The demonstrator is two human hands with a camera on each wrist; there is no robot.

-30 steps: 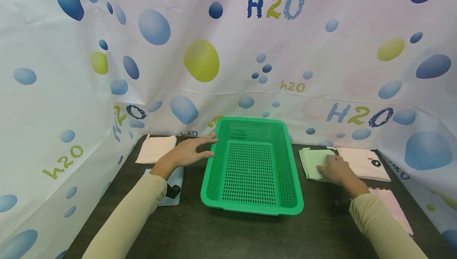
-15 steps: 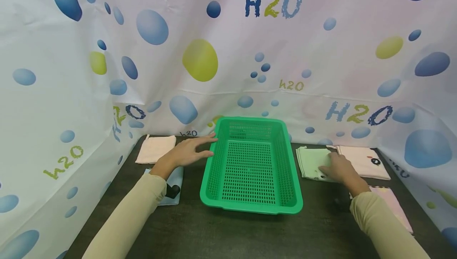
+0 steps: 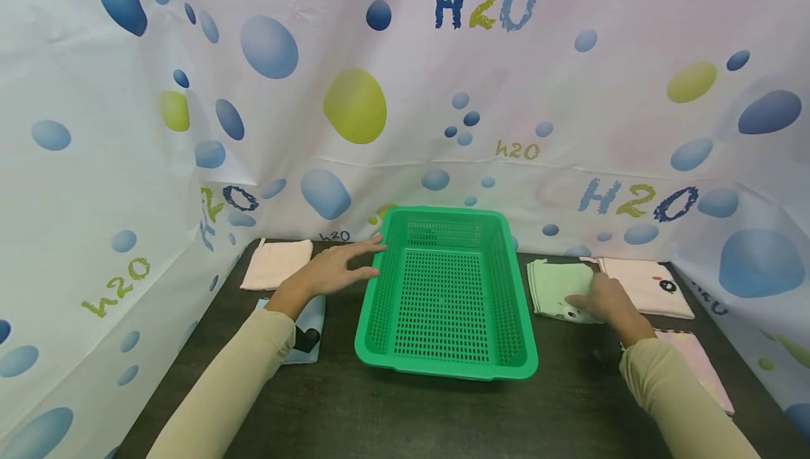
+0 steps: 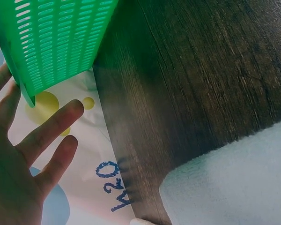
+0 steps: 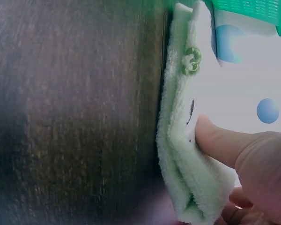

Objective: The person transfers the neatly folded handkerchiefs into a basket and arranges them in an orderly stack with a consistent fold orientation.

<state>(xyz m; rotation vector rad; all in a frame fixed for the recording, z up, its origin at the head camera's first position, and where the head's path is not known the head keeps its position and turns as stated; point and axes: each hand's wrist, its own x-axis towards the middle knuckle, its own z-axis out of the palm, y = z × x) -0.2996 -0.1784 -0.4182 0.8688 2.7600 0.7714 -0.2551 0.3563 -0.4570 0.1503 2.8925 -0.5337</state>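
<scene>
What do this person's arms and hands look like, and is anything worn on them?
Both arms wear long, plain, pale beige sleeves: the left sleeve and right sleeve end near the wrists. The left hand and right hand are bare, without gloves.

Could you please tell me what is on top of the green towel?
The right hand, with its thumb on the towel. The part beneath the hand is covered and cannot be seen.

large blue-and-green "H2O" lettering (image 3: 484, 3) on the bubble-patterned backdrop (image 3: 418, 58), smaller "h2O" lettering (image 3: 517, 150) repeated across it
</scene>
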